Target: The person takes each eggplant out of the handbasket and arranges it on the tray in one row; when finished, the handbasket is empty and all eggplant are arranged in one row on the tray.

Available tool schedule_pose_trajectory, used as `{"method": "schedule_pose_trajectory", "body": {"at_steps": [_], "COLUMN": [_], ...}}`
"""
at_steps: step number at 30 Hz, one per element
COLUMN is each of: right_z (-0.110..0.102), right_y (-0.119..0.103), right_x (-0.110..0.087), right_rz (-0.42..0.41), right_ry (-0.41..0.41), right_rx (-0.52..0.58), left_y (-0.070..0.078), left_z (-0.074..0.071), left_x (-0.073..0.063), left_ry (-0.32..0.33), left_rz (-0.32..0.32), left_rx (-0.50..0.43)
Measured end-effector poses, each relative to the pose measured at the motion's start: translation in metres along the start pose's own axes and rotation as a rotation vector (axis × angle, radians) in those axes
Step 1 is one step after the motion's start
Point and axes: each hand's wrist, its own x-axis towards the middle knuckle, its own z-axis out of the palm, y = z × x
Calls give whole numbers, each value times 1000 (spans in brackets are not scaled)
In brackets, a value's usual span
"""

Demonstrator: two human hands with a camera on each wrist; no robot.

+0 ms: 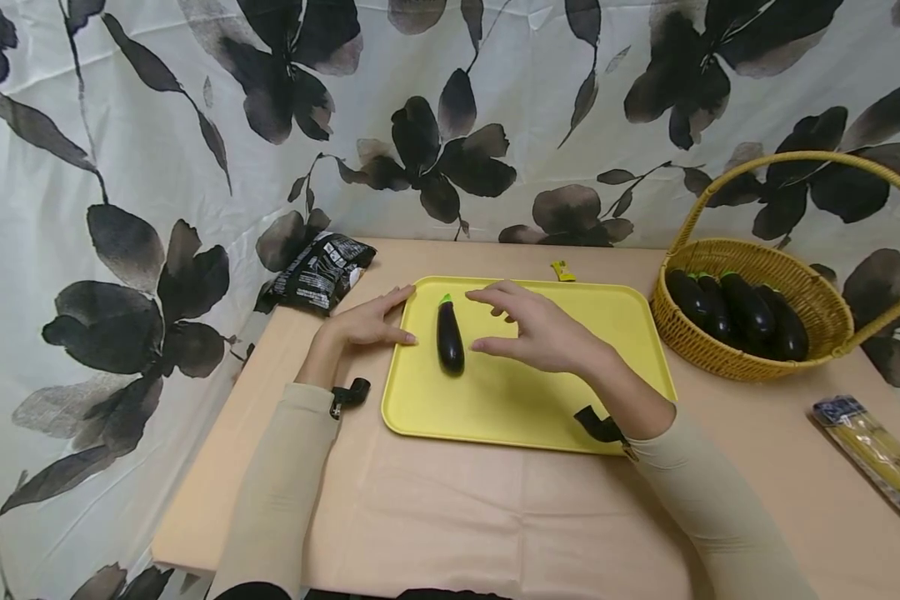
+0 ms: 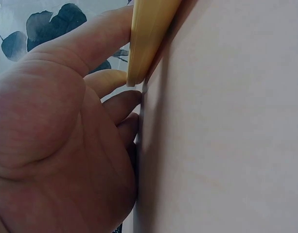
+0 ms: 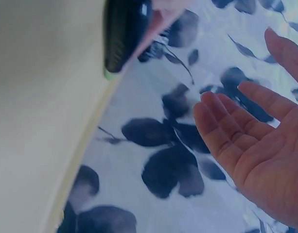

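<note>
A dark purple eggplant [image 1: 450,337] with a green cap lies lengthwise on the left part of a yellow tray [image 1: 532,421]. My left hand [image 1: 371,321] rests at the tray's left rim, thumb and fingers spread against it. In the left wrist view, the thumb of the left hand [image 2: 56,126] touches the tray's edge [image 2: 151,39], and the other fingers sit by the tabletop. Just right of the eggplant, my right hand [image 1: 536,327] hovers over the tray with nothing in it. The right wrist view shows the right hand [image 3: 265,141] with loosely extended fingers, apart from the eggplant [image 3: 127,36].
A wicker basket [image 1: 750,362] with a tall handle stands right of the tray and holds several eggplants [image 1: 750,308]. A black packet [image 1: 318,271] lies at the back left, a small yellow wrapper [image 1: 562,271] behind the tray. A long yellow package [image 1: 877,462] lies at the far right.
</note>
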Motion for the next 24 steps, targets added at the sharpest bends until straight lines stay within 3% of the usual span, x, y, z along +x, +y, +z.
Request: {"method": "schedule_pose_trajectory", "body": {"at_steps": [7,19,24], "right_z": [-21,-56,-69], "right_y": [10,49,59], "right_x": [-25,-46,-57], "right_rz": [-8,-35,30], "right_ry": [143,346,397], "right_rx": [48,56,29], "left_y": [1,1,1], "left_z": [0,0,1], "left_x": [0,2,2], "left_ry": [-5,-1,-1], "left_rz": [1,20,21], "left_rx": [-2,-12,-23]}}
